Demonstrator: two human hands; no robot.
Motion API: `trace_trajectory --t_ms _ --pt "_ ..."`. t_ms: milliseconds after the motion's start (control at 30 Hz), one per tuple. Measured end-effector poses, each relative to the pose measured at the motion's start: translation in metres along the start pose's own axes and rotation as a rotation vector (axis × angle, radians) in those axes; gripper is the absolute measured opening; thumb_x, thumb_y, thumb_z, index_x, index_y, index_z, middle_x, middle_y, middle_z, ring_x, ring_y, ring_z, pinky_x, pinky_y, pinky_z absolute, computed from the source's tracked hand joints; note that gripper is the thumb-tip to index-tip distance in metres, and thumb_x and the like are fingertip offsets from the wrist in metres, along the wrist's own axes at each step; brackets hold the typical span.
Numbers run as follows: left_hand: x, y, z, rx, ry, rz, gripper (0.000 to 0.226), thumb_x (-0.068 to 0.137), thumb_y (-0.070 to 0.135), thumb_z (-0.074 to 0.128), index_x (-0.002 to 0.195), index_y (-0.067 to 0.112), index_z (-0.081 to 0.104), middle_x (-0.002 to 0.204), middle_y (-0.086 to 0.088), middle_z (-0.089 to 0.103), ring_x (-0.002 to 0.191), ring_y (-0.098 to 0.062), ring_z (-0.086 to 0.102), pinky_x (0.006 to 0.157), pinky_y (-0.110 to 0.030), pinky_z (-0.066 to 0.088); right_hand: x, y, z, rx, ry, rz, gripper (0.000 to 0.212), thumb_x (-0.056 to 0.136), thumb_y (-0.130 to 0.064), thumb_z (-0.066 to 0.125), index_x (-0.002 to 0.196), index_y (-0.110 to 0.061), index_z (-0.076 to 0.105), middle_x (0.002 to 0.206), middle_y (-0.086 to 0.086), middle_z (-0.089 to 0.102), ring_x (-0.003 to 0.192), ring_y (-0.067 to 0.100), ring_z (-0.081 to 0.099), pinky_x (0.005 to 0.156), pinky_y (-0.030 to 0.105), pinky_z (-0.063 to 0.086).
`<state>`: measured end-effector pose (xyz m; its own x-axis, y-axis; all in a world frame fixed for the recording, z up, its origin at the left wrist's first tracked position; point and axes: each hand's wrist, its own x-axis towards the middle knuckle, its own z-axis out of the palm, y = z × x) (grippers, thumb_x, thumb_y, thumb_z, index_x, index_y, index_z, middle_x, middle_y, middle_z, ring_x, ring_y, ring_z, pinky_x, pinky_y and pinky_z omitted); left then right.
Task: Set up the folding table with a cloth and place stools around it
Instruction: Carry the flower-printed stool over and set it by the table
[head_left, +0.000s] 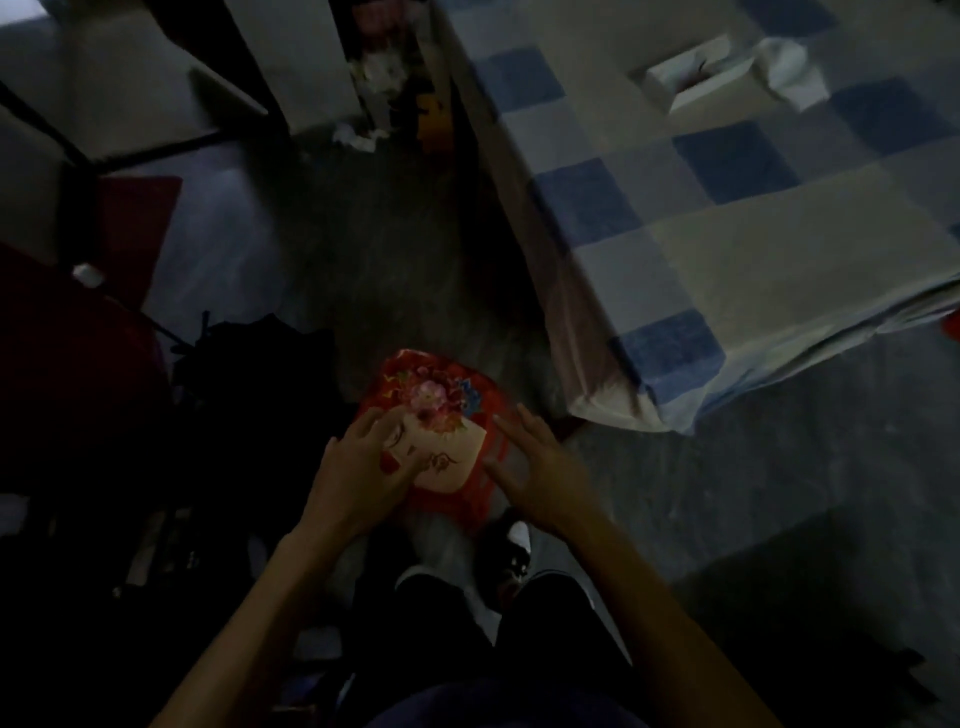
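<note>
A red plastic stool (441, 415) with a flower-and-face print on its seat stands on the dark floor just in front of my feet. My left hand (363, 467) hovers over the seat's left side with its fingers spread. My right hand (535, 467) is at the stool's right edge, fingers apart; I cannot tell whether either hand touches it. The table (701, 234), covered with a blue-and-cream checked cloth, fills the upper right; its near corner hangs close to the stool.
A tissue box (696, 78) lies on the cloth at the top right. Dark bags and red shapes (93, 338) crowd the left side. A white cabinet (291, 62) and crumpled paper (358, 137) sit at the top. Open floor runs between stool and cabinet.
</note>
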<state>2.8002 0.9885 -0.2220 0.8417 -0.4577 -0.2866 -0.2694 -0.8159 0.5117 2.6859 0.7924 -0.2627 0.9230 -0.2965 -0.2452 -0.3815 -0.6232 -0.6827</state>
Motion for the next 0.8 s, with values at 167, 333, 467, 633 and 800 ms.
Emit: trace_trajectory --t_ms 167,333,467,633,800 --pt "0.033 -0.028 0.019 0.07 -0.071 -0.071 0.06 0.085 0.045 0.06 0.139 0.028 0.04 0.149 -0.005 0.035 0.133 -0.026 0.035 0.107 -0.051 0.03 0.048 0.013 0.027 0.005 -0.048 0.033 0.064 0.087 -0.049 0.061 0.143 -0.026 0.041 0.155 0.007 0.026 0.141 0.021 0.025 0.112 0.038 0.023" --pt "0.073 -0.07 0.056 0.084 -0.185 -0.123 0.062 0.086 0.046 0.059 0.14 0.027 0.038 0.151 -0.002 0.03 0.133 -0.025 0.035 0.107 -0.051 0.031 0.081 0.042 0.075 0.083 -0.093 0.155 0.071 0.085 -0.048 0.063 0.146 -0.029 0.032 0.157 0.006 0.02 0.141 0.022 0.023 0.111 0.036 0.021" --pt "0.121 -0.117 0.089 0.064 -0.204 -0.116 0.064 0.083 0.045 0.062 0.14 0.027 0.038 0.15 -0.002 0.029 0.129 -0.028 0.04 0.102 -0.053 0.037 0.099 0.072 0.129 0.141 -0.156 0.297 0.081 0.083 -0.05 0.064 0.149 -0.032 0.021 0.153 0.009 0.026 0.127 0.029 0.045 0.104 0.046 0.041" --pt "0.183 -0.181 0.133 0.144 -0.27 -0.151 0.082 0.079 0.059 0.059 0.147 0.033 0.019 0.156 -0.006 0.009 0.137 -0.033 0.027 0.105 -0.057 0.03 0.13 0.109 0.196 0.087 -0.139 0.421 0.095 0.078 -0.056 0.067 0.151 -0.032 0.011 0.159 0.009 0.005 0.145 0.029 0.011 0.112 0.053 0.027" --pt "0.227 -0.228 0.165 0.209 -0.325 -0.1 0.095 0.074 0.065 0.06 0.148 0.034 0.009 0.158 -0.009 -0.005 0.142 -0.035 0.012 0.106 -0.06 0.026 0.159 0.138 0.24 0.096 -0.04 0.487 0.104 0.068 -0.062 0.072 0.148 -0.045 0.008 0.158 0.005 -0.018 0.146 0.028 -0.007 0.112 0.057 0.024"
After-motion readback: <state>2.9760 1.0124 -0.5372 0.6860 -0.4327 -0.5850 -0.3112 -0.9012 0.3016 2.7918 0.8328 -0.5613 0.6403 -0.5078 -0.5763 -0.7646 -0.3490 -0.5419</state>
